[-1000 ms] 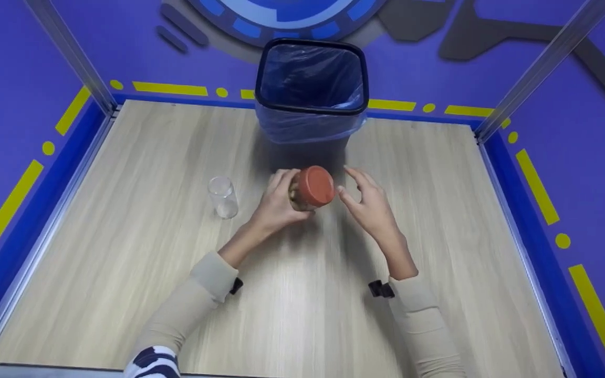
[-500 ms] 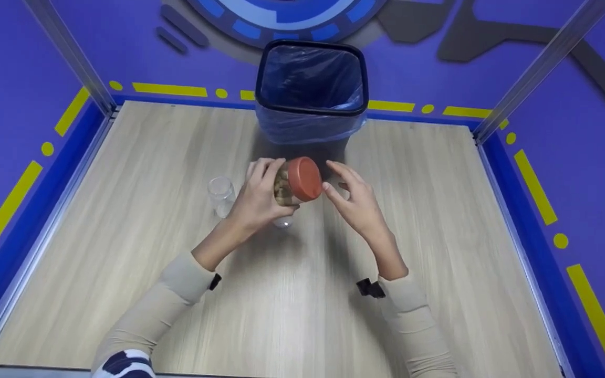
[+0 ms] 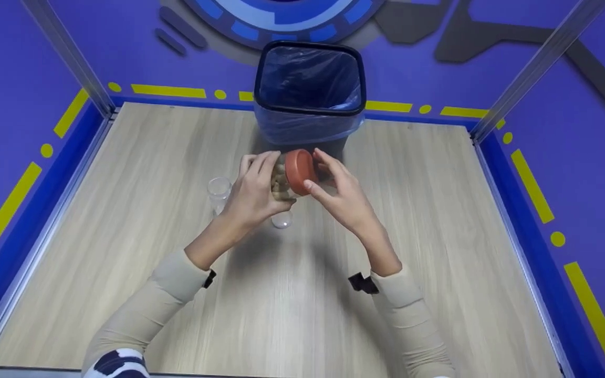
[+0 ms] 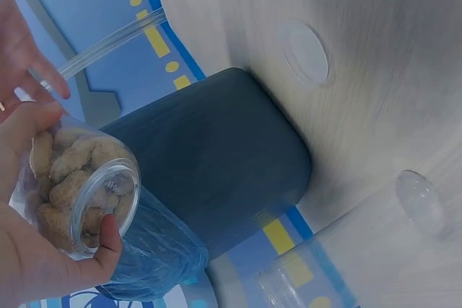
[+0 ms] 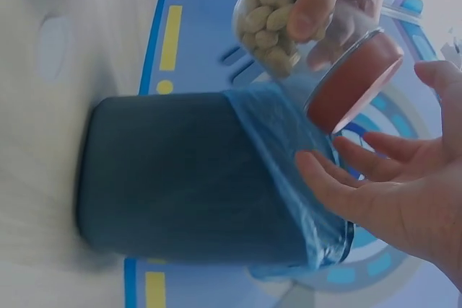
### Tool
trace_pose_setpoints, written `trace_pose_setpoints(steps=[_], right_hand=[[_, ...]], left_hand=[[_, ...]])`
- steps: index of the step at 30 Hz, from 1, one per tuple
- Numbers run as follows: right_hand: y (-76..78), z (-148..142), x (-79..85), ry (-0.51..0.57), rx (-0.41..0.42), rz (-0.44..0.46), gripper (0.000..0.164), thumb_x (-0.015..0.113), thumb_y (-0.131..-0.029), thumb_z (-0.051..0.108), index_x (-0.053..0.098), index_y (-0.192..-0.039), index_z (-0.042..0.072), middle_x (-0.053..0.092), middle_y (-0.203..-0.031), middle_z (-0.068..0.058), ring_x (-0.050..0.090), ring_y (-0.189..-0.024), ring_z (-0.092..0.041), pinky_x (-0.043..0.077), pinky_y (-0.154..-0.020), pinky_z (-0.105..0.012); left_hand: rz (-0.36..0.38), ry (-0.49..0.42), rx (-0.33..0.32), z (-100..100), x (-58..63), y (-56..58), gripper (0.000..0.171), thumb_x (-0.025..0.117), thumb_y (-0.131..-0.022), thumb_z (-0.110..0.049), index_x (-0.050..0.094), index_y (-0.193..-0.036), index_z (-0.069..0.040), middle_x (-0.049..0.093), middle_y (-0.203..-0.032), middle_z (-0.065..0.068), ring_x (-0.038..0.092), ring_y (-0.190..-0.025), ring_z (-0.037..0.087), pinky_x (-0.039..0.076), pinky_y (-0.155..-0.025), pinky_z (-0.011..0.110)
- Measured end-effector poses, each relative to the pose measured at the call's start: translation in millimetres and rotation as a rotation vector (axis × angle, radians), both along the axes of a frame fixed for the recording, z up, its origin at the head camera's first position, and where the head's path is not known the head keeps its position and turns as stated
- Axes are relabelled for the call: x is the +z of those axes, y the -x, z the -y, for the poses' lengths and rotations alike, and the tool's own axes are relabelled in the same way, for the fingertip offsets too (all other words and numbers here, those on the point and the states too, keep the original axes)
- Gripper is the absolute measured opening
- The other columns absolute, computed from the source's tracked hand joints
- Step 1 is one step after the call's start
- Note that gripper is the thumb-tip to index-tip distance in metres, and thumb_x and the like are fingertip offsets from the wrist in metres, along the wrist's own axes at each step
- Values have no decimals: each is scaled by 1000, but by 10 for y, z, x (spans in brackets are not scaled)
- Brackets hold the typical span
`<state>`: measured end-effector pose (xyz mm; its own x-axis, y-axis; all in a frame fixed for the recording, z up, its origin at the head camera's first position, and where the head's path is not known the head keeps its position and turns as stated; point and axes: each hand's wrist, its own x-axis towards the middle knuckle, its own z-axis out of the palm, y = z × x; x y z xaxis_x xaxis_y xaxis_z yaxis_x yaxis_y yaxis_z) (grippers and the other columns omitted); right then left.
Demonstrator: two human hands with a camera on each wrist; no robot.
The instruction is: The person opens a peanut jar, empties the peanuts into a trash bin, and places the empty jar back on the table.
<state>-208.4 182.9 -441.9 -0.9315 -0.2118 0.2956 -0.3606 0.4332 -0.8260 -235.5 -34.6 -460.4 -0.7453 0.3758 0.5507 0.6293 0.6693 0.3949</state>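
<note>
My left hand (image 3: 252, 186) grips a clear jar (image 4: 86, 185) filled with tan nuts that look to be in their shells. The jar is held above the table and tilted, with its red lid (image 3: 300, 172) turned toward the right hand. Spread around that lid are the fingers of my right hand (image 3: 342, 197); the right wrist view shows a small gap between them and the lid. A clear drinking glass or cylinder (image 3: 218, 190) stands left of the left hand, partly covered by it. Below the jar, a clear round disc (image 3: 281, 220) lies on the table.
A dark bin (image 5: 188, 178) with a black rim and a translucent bag liner (image 3: 308, 126) stands just behind the hands, against the back wall. Blue-purple panels with metal posts (image 3: 541, 68) enclose the wooden tabletop (image 3: 292, 315) at the back and sides.
The left hand has moved left and slightly away with the jar, tipping its lid further rightward. My right hand has followed to the lid. The disc beneath has come into view.
</note>
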Motion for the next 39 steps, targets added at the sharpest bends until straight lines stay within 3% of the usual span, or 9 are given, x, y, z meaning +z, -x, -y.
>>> trace_pose_setpoints(steps=[5, 12, 20, 26, 34, 39], right_hand=[[61, 168, 40, -44, 5, -1, 78, 71, -95, 35, 35, -157, 4, 43, -154, -16, 51, -131, -25, 48, -104, -42], [100, 364, 7, -85, -94, -32, 77, 70, -96, 37, 36, -156, 3, 38, -156, -19, 47, -133, -32, 45, -106, -47], [136, 419, -61, -46, -159, -95, 72, 71, -94, 39, 44, -152, 6, 43, -148, -17, 45, -128, -30, 48, -98, -46], [159, 352, -75, -26, -114, -98, 70, 73, -93, 39, 47, -150, 7, 43, -148, -15, 49, -124, -27, 51, -95, -44], [179, 175, -30, -36, 62, -115, 67, 79, -89, 35, 52, -146, 13, 46, -146, -9, 50, -123, -22, 52, -92, -40], [194, 118, 21, -90, 134, -117, 71, 79, -89, 38, 50, -148, 13, 45, -147, -9, 50, -124, -21, 52, -93, -40]], left_hand=[[-3, -7, 3, -19, -27, 18, 95, 96, -62, -29, 51, -138, 5, 59, -134, 19, 49, -119, 36, 49, -100, 44], [-20, -63, -7, -97, -81, 27, 90, 94, -61, -30, 55, -132, 8, 62, -128, 21, 54, -118, 38, 45, -102, 47], [119, -181, 2, -179, -112, 1, 88, 90, -64, -23, 51, -136, 7, 60, -131, 19, 58, -120, 36, 52, -98, 48], [169, -192, -17, -188, -112, 5, 88, 93, -64, -28, 52, -136, 2, 62, -130, 16, 58, -120, 34, 52, -97, 48], [273, -231, -89, -161, -114, -14, 88, 94, -66, -33, 54, -138, -3, 64, -123, 11, 63, -111, 24, 54, -93, 42], [281, -214, -89, -136, -99, -13, 88, 96, -64, -35, 55, -136, -6, 64, -122, 10, 62, -111, 24, 54, -94, 42]])
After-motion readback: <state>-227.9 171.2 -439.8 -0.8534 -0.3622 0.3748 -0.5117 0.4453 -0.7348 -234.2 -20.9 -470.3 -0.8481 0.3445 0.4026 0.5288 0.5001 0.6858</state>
